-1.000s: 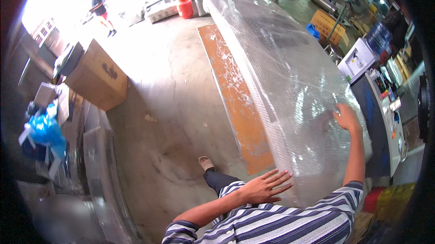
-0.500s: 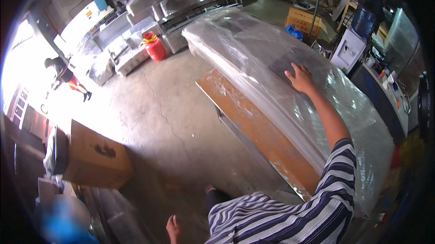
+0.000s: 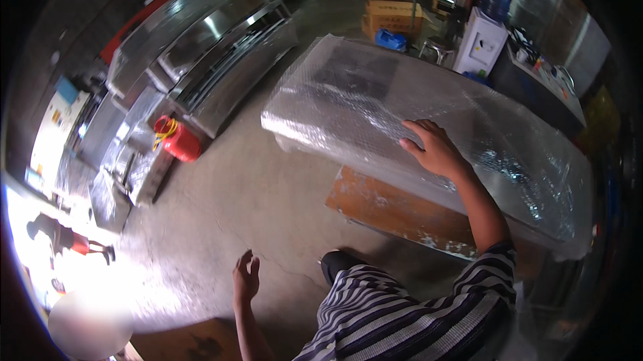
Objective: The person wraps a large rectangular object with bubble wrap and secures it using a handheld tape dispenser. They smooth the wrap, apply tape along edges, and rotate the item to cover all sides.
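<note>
A long, bulky object in clear bubble wrap [image 3: 335, 120] lies to my right; its kind is hidden beneath the wrap. Below its near edge shows a scuffed brown board [image 3: 395, 207]. My right hand [image 3: 434, 152] reaches over the wrapped top with its fingers stretched out and nothing in it. Whether the palm touches the wrap or hovers just over it, I cannot tell. At the lower middle, my left hand [image 3: 246, 278] hangs free above the concrete floor [image 3: 248, 193], its thumb and fingers apart, holding nothing.
A red gas cylinder [image 3: 179, 141] stands at the left beside wrapped metal units [image 3: 221, 86]. Farther back are cardboard boxes [image 3: 395, 16], a blue bag [image 3: 391, 40], a stool [image 3: 437, 48] and a water dispenser [image 3: 481, 43]. Another person [image 3: 63, 237] is at the far left; a brown carton [image 3: 187, 344] lies low left.
My view has turned, and the wrapped object now lies more crosswise. My left hand has risen farther into view. My right hand stays over the wrap, nearer its front edge.
</note>
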A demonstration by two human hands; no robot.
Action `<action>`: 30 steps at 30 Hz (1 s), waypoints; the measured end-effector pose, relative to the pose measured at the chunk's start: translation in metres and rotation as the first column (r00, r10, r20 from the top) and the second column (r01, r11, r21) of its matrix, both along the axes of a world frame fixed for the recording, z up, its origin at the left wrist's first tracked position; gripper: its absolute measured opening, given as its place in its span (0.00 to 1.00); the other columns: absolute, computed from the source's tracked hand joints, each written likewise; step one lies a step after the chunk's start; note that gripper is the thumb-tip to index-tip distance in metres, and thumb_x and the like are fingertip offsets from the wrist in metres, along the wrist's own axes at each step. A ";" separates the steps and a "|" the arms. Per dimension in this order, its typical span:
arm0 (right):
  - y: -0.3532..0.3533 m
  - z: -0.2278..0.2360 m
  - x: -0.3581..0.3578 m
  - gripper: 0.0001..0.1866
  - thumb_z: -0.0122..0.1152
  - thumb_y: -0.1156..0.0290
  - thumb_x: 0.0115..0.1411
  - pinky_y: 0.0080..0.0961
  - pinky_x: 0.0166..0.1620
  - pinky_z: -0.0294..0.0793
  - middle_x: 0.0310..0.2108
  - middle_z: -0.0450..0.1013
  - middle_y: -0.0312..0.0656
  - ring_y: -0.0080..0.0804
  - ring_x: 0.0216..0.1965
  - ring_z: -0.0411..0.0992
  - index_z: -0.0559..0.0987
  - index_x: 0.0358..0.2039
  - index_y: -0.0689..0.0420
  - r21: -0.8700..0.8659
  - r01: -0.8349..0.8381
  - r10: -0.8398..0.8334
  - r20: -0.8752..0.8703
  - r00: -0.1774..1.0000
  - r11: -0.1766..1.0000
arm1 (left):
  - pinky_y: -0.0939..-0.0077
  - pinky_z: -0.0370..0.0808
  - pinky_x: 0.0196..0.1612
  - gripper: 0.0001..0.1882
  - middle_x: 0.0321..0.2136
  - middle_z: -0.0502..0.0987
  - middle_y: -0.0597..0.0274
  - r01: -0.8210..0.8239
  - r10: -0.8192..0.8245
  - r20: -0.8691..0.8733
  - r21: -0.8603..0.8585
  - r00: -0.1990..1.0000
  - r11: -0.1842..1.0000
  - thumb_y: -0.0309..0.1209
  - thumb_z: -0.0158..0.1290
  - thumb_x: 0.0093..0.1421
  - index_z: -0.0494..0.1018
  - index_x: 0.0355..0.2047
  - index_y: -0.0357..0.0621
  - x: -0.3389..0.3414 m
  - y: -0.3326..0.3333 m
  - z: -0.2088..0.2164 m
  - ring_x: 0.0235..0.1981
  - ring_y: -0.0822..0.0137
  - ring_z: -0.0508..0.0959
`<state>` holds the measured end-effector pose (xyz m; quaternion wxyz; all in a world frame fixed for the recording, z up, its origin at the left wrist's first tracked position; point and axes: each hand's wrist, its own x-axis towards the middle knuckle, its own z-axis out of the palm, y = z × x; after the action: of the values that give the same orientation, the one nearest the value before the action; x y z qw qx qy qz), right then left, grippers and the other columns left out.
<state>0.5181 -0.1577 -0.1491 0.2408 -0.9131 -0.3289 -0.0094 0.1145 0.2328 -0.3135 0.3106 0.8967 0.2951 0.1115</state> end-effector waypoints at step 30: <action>0.594 -0.035 0.123 0.17 0.75 0.73 0.53 0.28 0.34 0.72 0.28 0.76 0.42 0.32 0.30 0.74 0.83 0.44 0.62 0.402 0.910 -0.995 -0.041 -0.090 -0.099 | 0.66 0.79 0.38 0.13 0.32 0.85 0.52 0.999 -0.887 0.460 0.007 -0.042 -0.044 0.37 0.59 0.65 0.83 0.40 0.39 0.970 0.165 0.055 0.33 0.60 0.85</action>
<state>0.6413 0.4364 -0.1843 0.2457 -0.8001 0.4144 -0.3574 1.0847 0.3975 -0.2584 0.4870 0.7382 -0.4646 -0.0442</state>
